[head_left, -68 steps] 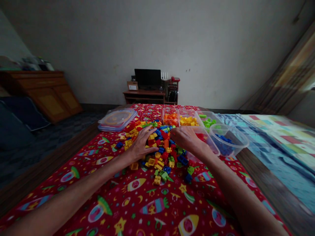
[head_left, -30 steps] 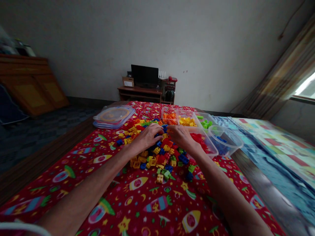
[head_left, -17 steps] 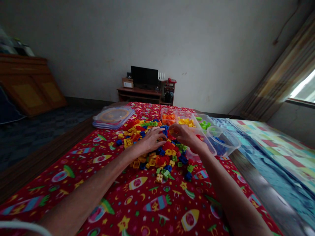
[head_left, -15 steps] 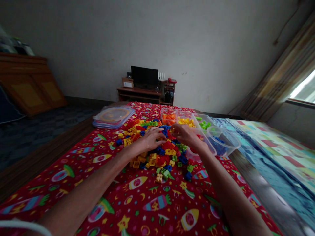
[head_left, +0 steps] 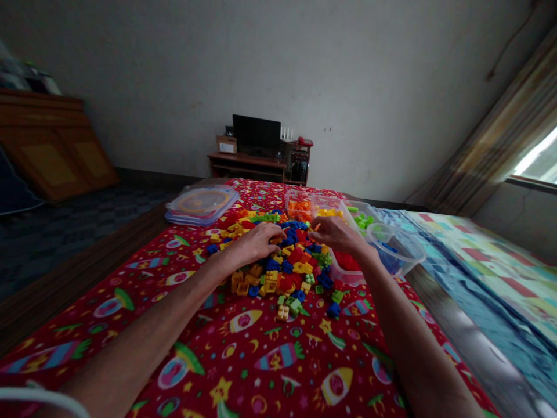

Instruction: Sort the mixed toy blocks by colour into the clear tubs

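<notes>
A heap of toy building bricks (head_left: 287,267) in yellow, red, blue, green and orange is spread over a red patterned cloth (head_left: 243,360). My left hand (head_left: 259,242) lies over the left part of the heap, fingers curved and thumb apart, with no brick visible in its grasp. On the heap's right side, by the clear boxes, my right hand (head_left: 337,233) has its fingers drawn together. A bit of orange shows at its fingertips, too small to make out as held or lying behind.
Sorted bricks fill clear boxes: orange (head_left: 299,209), yellow (head_left: 329,212), green (head_left: 362,221), red (head_left: 347,261). A round tub (head_left: 407,258) holds blue ones. Stacked lids (head_left: 202,204) lie at the far left. A bed (head_left: 491,255) stands right of the table.
My left hand has shifted slightly left, uncovering more bricks in the middle. My right hand has moved a little to the right, and its fingers look closer together.
</notes>
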`<state>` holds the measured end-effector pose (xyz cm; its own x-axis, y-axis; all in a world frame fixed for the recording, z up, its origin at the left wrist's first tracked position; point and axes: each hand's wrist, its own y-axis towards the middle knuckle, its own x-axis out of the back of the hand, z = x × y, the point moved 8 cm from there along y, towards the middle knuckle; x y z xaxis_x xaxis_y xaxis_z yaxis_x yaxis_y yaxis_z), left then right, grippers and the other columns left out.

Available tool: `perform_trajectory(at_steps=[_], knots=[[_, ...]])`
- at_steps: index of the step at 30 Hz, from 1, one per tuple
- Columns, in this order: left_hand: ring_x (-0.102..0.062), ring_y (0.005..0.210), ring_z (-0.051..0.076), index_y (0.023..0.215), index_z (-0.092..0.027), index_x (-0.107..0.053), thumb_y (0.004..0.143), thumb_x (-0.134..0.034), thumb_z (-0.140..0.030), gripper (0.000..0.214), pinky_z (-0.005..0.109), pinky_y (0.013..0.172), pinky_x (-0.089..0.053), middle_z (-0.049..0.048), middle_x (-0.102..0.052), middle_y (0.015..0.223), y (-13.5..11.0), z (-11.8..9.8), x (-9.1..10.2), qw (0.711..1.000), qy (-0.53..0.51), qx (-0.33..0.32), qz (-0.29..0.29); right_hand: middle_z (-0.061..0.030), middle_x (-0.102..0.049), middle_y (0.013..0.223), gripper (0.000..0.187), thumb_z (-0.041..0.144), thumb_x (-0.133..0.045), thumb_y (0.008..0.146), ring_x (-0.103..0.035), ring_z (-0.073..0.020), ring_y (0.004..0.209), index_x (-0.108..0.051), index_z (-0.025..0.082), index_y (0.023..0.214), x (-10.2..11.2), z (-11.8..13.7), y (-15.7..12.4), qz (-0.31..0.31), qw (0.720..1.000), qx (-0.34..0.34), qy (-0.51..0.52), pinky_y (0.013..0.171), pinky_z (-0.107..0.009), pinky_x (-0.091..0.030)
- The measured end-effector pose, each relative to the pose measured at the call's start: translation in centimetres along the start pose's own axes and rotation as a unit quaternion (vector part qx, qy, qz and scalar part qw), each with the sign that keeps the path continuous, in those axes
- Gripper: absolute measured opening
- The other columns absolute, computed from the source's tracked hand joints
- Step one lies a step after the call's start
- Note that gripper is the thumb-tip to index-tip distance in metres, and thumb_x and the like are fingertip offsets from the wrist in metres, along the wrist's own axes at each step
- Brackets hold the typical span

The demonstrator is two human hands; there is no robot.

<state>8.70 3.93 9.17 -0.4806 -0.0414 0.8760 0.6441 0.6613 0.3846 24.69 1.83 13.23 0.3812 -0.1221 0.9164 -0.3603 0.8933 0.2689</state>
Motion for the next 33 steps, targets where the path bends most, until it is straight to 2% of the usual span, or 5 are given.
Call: perform_trajectory(at_steps=[6, 9, 19, 27, 33], knots=[[-0.062, 0.101, 0.022, 0.099, -0.019, -0.066, 0.077, -0.056, -0.013, 0.026, 0.034, 0.094, -0.049, 0.0063, -0.067, 0.105, -0.2, 0.3, 0.0, 1.000, 0.019, -0.002, -0.019, -0.0124, -0.072, 0.090, 0.035, 0.035, -0.052, 0.088, -0.066, -0.0192, 0.081, -0.064, 0.010, 0.111, 4.7, -7.0, 2.2, -0.211, 0.965, -0.152, -0.025, 0.073, -0.028, -0.046], [-0.060, 0.103, 0.023, 0.102, -0.019, -0.065, 0.078, -0.057, -0.013, 0.026, 0.035, 0.094, -0.049, 0.0076, -0.064, 0.107, -0.3, 0.7, -0.1, 0.999, 0.022, -0.002, -0.032, -0.0187, -0.070, 0.103, 0.040, 0.036, -0.052, 0.089, -0.065, -0.0258, 0.096, -0.063, 0.008, 0.116, 5.0, -8.7, 2.7, -0.227, 0.954, -0.178, -0.080, 0.082, -0.033, -0.045], [-0.055, 0.109, 0.026, 0.100, -0.018, -0.063, 0.081, -0.063, -0.026, 0.021, 0.041, 0.094, -0.048, 0.0103, -0.056, 0.116, -0.7, 2.1, -1.2, 0.998, 0.055, 0.006, -0.042, -0.0019, -0.059, 0.061, 0.025, 0.022, -0.050, 0.087, -0.042, -0.0083, 0.053, -0.068, 0.014, 0.071, 0.0, 2.3, 0.1, -0.053, 0.997, 0.010, -0.061, 0.053, -0.025, -0.023], [-0.051, 0.113, 0.028, 0.084, -0.017, -0.066, 0.074, -0.067, -0.017, 0.010, 0.045, 0.101, -0.043, 0.0100, -0.060, 0.111, -0.1, 0.5, 1.0, 0.992, 0.098, -0.011, -0.080, -0.0100, -0.069, 0.093, 0.021, 0.030, -0.058, 0.087, -0.061, -0.0175, 0.081, -0.070, 0.016, 0.096, -3.1, 6.7, -2.8, 0.158, 0.967, 0.031, -0.195, 0.062, -0.025, -0.036], [-0.056, 0.104, 0.025, 0.082, -0.016, -0.065, 0.071, -0.065, -0.013, 0.011, 0.040, 0.096, -0.045, 0.0089, -0.065, 0.102, -0.2, -0.5, 1.7, 0.994, 0.066, -0.020, -0.079, -0.0112, -0.070, 0.099, 0.024, 0.021, -0.051, 0.088, -0.064, -0.0203, 0.089, -0.068, 0.016, 0.103, -5.1, 7.6, -3.5, 0.199, 0.951, 0.056, -0.228, 0.068, -0.027, -0.040]])
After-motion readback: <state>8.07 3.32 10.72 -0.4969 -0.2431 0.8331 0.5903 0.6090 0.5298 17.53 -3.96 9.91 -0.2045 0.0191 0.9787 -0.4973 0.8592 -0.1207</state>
